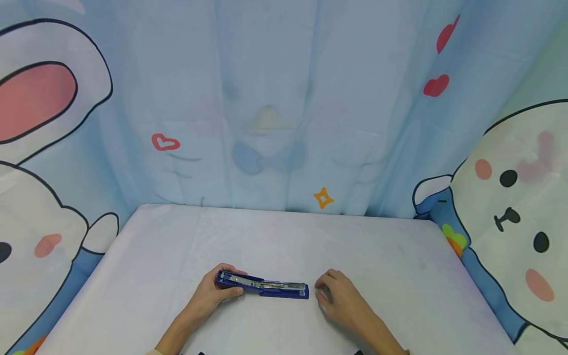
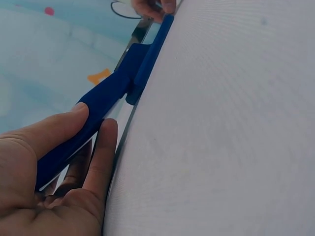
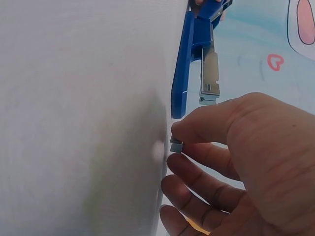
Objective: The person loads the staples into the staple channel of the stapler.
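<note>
Head view, lower centre: I've left hand (image 1: 211, 292) gripping the opened blue stapler (image 1: 262, 285), right hand (image 1: 340, 298) pinching a staple strip (image 3: 176, 147), apparently loading; next needs magazine (image 3: 210, 73) alignment.

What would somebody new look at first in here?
Probably the blue stapler, opened out in the left hand, low in the head view's middle. Next, perhaps, the small silver piece that the right hand pinches near the stapler's end. The big cartoon animals, at both sides of the blue curtain, catch the eye too.
</note>
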The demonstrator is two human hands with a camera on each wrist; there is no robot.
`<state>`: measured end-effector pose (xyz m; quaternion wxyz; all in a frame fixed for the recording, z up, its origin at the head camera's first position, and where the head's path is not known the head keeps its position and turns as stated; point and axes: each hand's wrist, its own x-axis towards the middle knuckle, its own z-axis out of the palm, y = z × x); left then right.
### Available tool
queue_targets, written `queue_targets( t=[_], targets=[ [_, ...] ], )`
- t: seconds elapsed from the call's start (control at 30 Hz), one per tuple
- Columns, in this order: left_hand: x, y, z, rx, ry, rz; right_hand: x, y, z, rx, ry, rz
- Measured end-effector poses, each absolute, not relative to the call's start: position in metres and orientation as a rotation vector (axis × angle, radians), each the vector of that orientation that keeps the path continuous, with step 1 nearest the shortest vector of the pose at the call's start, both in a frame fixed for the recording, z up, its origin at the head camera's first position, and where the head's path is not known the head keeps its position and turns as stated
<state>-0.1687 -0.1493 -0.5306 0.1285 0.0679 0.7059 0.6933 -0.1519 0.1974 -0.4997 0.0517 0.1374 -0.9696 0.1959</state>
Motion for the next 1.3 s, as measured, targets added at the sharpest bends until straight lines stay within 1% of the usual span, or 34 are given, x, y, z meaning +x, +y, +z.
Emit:
queue_targets(
  t=[0.33,0.73,1.3],
  targets=[
    [-0.1682,-0.1499,-0.53,0.193,2.045,2.014,-0.1503,0.1965,-0.5007,0.413,-2.955,0.593],
    [-0.1681,-0.1492,-0.5291,0.167,2.047,2.013,-0.152,0.1998,-0.502,0.533,-2.889,0.669],
    [-0.1683,-0.1493,-0.529,0.163,2.049,2.011,-0.1537,0.1972,-0.5004,0.571,-2.806,0.773]
  ],
)
